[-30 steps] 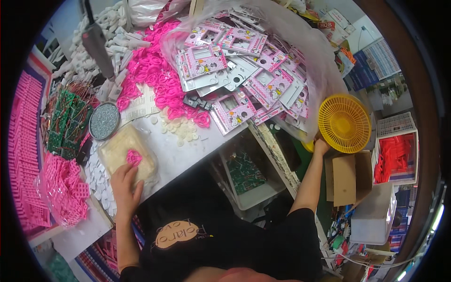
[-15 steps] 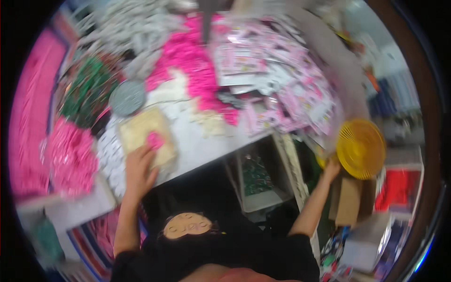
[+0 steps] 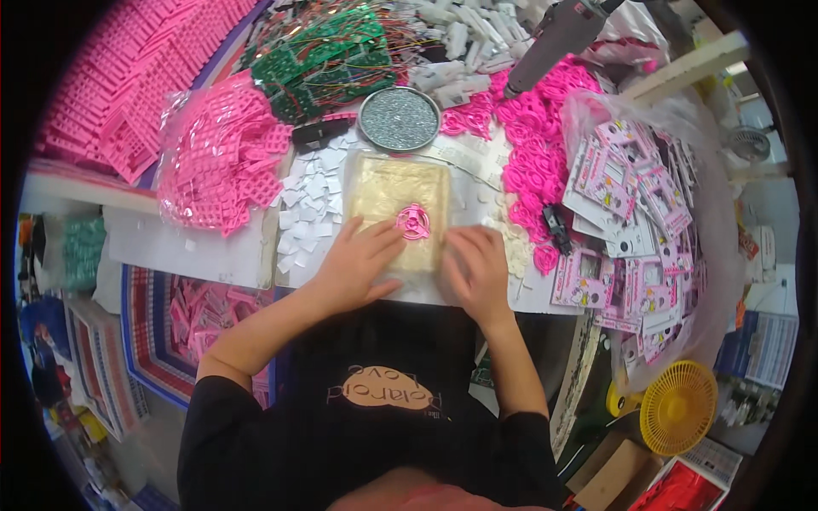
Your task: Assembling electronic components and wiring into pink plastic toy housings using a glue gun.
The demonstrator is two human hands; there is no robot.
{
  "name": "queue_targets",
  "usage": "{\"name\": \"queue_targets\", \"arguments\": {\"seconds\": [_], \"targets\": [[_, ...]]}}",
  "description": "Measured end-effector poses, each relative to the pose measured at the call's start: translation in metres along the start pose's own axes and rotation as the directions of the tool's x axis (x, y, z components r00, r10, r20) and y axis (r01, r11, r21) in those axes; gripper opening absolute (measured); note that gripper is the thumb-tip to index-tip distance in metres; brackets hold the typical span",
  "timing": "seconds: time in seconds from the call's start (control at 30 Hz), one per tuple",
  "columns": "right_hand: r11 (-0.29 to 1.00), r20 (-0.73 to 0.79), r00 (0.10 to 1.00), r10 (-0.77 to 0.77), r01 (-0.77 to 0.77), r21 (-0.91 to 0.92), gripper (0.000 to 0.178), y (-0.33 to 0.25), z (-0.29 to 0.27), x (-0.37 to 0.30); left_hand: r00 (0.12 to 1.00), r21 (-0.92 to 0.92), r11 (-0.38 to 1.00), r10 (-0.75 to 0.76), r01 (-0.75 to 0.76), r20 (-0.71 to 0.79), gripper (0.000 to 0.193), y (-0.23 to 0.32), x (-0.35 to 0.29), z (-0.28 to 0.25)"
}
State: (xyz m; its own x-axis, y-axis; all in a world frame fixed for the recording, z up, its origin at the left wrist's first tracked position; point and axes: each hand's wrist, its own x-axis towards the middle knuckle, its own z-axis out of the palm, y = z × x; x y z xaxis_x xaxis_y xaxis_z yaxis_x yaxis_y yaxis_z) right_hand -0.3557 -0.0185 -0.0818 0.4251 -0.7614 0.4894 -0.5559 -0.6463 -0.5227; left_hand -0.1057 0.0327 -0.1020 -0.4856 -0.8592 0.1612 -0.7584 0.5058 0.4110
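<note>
A tan pad in clear plastic wrap [image 3: 375, 183] lies on the white worktable in front of me. On it rests a pink round plastic part [image 3: 413, 222] with openwork inside its ring. My left hand [image 3: 362, 262] lies over the pad's lower left, fingers spread, the tips close beside the pink part. At the pad's right edge is my right hand [image 3: 479, 271], its fingers loosely bent and the thumb apart, with nothing visible in it. Above the pad stands a round dish of small metal screws [image 3: 398, 119].
An electric screwdriver [image 3: 558, 43] hangs over a heap of pink parts [image 3: 532, 162]. Printed pink cards [image 3: 635, 221] pile up at right, near a yellow fan [image 3: 677, 407]. White squares [image 3: 311, 200], bagged pink grids [image 3: 223, 153] and green circuit boards [image 3: 328, 60] lie at left.
My right hand has come from beside the yellow fan to the pad's right edge. My view has turned to the right. My left hand stays on the pad by the pink part.
</note>
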Motion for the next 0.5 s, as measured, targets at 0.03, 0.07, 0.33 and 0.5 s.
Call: {"name": "queue_targets", "arguments": {"seconds": [0.03, 0.07, 0.33, 0.5], "targets": [[0.999, 0.009, 1.000, 0.010, -0.010, -0.032, 0.026, 0.004, 0.012, 0.013, 1.000, -0.013, 1.000, 0.004, -0.004, 0.000, 0.064, 0.000, 0.001, 0.003], [0.998, 0.014, 1.000, 0.015, -0.014, -0.057, 0.024, 0.006, 0.024, 0.023, 1.000, -0.018, 1.000, 0.002, -0.002, -0.001, 0.064, -0.002, 0.001, 0.005], [0.995, 0.166, 0.984, 0.056, -0.041, -0.093, 0.017, 0.020, 0.046, 0.045, 0.968, -0.011, 0.983, -0.184, 0.185, -0.172, 0.037, -0.048, -0.021, -0.038], [0.991, 0.190, 0.978, 0.084, -0.102, 0.085, 0.032, 0.015, 0.033, 0.042, 0.755, 0.354, 0.755, -0.271, 0.551, -0.597, 0.025, -0.110, -0.021, -0.105]]}}
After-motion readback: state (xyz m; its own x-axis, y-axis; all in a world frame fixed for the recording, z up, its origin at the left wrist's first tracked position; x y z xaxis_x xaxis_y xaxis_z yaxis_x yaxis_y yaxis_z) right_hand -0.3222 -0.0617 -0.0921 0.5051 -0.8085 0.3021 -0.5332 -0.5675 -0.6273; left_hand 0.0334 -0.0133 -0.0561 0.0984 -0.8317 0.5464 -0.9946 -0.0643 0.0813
